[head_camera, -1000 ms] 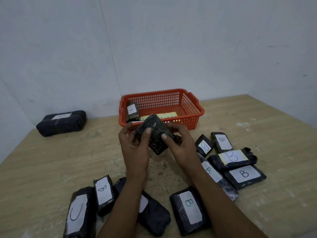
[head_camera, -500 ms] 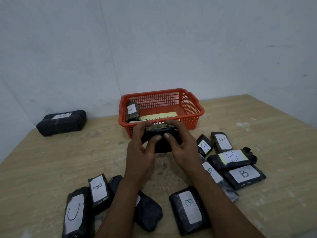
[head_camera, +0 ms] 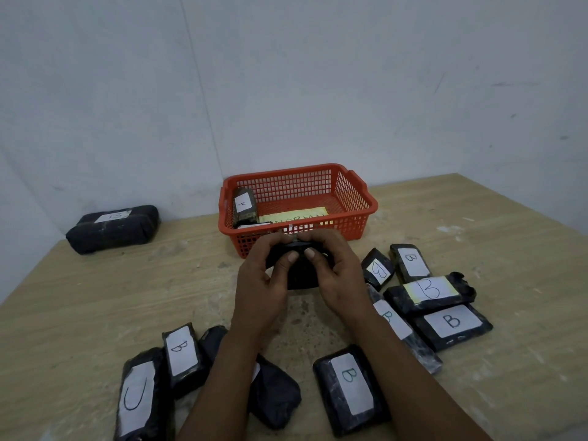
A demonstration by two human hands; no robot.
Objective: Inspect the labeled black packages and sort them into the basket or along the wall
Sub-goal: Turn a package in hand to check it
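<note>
While both hands grip package [head_camera: 300, 275] | basket [head_camera: 359, 224] behind | B-packages [head_camera: 451, 323] right

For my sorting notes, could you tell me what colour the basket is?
The basket is orange-red, clearest in the head view.

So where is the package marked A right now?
In the head view it stands inside the orange basket, leaning in the left corner: the package marked A, beside the yellow note.
</note>
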